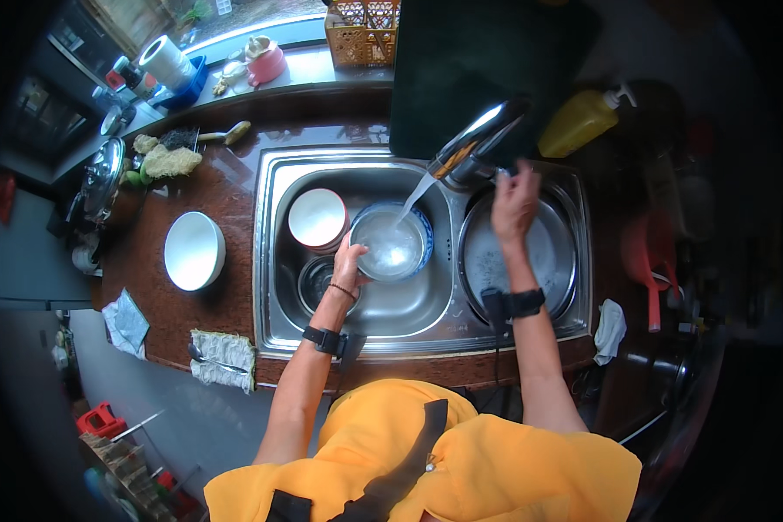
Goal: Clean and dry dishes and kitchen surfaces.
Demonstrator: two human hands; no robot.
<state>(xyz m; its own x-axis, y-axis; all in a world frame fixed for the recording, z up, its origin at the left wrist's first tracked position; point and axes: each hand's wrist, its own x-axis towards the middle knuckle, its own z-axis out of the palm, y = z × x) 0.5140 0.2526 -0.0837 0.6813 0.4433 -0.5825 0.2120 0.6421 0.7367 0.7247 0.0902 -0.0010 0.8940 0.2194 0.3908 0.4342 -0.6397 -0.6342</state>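
My left hand grips the rim of a bowl with a blue pattern in the left basin of the steel sink. Water runs from the chrome faucet into this bowl, which holds water. Slightly blurred, my right hand is raised over the right basin by the faucet's lever; whether the fingers touch it is unclear. A stack of white bowls with red rims stands left of the held bowl. Below the stack, a small metal bowl is partly hidden by my left hand and wrist.
A large steel basin fills the right sink. On the left counter are a white bowl, a loofah and a spoon on a folded cloth. A yellow pump bottle and a red dipper stand right.
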